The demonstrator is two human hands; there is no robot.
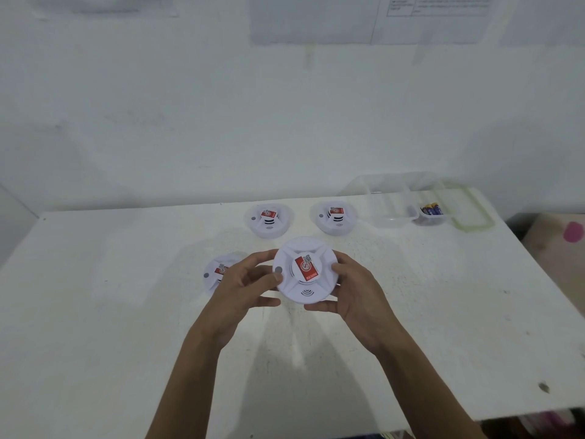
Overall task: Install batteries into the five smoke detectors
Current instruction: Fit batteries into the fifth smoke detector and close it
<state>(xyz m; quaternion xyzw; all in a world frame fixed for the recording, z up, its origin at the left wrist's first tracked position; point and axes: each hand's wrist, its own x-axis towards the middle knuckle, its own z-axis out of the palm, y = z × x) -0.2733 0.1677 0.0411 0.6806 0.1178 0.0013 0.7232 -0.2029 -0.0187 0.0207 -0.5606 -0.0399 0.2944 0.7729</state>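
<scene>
A round white smoke detector (304,270) with a red label on top is held above the table between both hands. My left hand (245,285) grips its left rim, thumb and fingers curled round the edge. My right hand (353,288) grips the right rim. Two more detectors lie further back: the back-left detector (269,219) and the back-right detector (335,218). Another detector (215,274) lies on the left, partly hidden by my left hand. Batteries (431,210) sit in a small clear tub.
A clear divided plastic container (392,201) and its lid (471,213) stand at the table's (126,280) back right corner. A white wall rises behind. The table's right edge drops off to a box with a pink spot (566,236).
</scene>
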